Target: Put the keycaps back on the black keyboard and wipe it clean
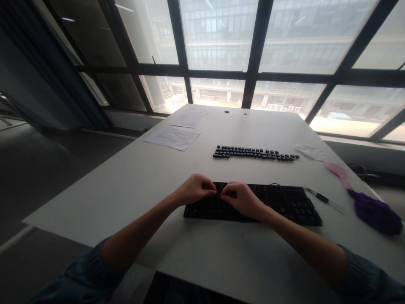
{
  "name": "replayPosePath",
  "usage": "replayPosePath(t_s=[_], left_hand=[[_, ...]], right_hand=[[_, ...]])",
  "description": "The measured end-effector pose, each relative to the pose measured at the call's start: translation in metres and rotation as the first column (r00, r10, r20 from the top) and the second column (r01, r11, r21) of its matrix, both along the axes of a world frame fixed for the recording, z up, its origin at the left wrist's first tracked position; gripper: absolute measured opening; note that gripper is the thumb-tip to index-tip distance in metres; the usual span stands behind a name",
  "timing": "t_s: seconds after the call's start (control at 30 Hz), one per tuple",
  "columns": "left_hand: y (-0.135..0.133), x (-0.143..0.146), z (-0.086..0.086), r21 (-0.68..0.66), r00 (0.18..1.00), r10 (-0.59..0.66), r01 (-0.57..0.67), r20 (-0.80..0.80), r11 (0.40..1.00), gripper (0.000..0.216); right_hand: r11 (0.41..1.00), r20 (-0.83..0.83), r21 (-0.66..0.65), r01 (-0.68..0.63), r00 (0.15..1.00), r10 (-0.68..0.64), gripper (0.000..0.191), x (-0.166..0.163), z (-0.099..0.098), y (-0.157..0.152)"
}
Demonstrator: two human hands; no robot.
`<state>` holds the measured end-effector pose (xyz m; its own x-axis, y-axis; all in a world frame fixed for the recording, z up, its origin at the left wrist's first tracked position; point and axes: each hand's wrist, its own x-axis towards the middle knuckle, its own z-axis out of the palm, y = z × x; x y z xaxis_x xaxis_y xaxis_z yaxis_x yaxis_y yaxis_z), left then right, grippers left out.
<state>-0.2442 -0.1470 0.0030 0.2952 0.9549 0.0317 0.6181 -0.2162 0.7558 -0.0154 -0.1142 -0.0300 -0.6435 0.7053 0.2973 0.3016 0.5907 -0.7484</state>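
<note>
A black keyboard (297, 207) lies flat on the white table before me. Over its left half, my left hand (196, 188) is closed in a pinch, thumb and forefinger pointing right. My right hand (242, 198) pinches from the other side, its fingertips almost meeting those of the left. Something small and dark shows between the fingertips, too small to name. Beyond the keyboard, loose black keycaps (253, 153) lie in rows. A thin wire tool with a black grip (322, 198) rests just right of the keyboard.
Printed sheets (172, 138) lie at the table's far left. On the right are a clear plastic bag (310, 152), a pink-handled item (338, 172) and a purple fluffy piece (376, 213). The white table (126, 185) ends near the windows (218, 36).
</note>
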Motion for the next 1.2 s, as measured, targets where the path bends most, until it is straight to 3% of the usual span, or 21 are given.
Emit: replayPosePath(t_s=[0.27,0.6,1.2], left_hand=[[-0.008,0.007,0.005,-0.012,0.995,-0.022,0.021,-0.096,1.000,0.012],[-0.012,0.011,-0.007,0.080,0.985,-0.019,0.033,-0.170,0.996,0.007],[-0.013,0.012,-0.010,0.152,0.982,-0.068,0.096,-0.179,0.984,0.006]], right_hand=[[1.000,-0.003,-0.023,-0.017,1.000,0.017,0.008,0.000,-0.003,0.000],[1.000,0.029,-0.003,-0.017,0.999,0.018,0.008,-0.001,-0.005,0.000],[0.983,0.080,0.167,-0.071,0.995,0.058,0.014,-0.001,-0.005,-0.004]])
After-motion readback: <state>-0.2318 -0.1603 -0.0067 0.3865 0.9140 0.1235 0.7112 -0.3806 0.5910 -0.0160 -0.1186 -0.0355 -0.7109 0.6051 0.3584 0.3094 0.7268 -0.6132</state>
